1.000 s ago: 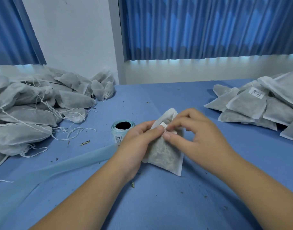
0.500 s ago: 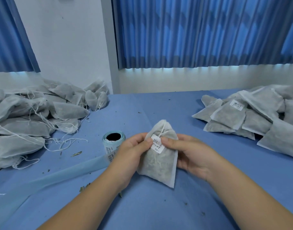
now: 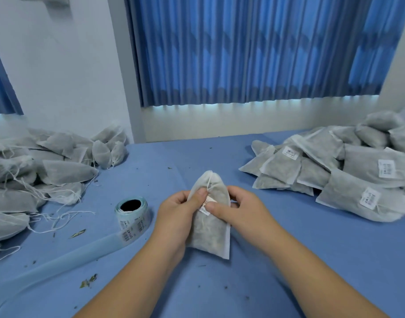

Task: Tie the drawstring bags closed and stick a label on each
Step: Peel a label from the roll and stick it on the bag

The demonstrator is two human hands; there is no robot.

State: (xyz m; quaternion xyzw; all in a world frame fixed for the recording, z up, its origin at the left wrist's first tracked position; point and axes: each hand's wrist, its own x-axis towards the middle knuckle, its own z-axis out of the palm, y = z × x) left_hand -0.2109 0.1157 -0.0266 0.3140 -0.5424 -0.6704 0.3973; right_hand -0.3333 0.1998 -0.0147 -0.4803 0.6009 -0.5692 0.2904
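Head view: I am holding the bag (image 3: 210, 235) between both hands, low over the table (image 3: 288, 260), with its long axis running away from me and its tied neck at the far end. My left hand (image 3: 176, 212) and right hand (image 3: 238, 210) are gripping its edges, with both thumbs pressing on the label (image 3: 207, 204) below the neck. The labelled pile (image 3: 357, 175) is lying to the right, so my right hand is nearer.

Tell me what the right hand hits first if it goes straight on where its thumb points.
The right hand points its thumb left over the bag, already on the label; just beyond lies the left hand, probably the first thing met.
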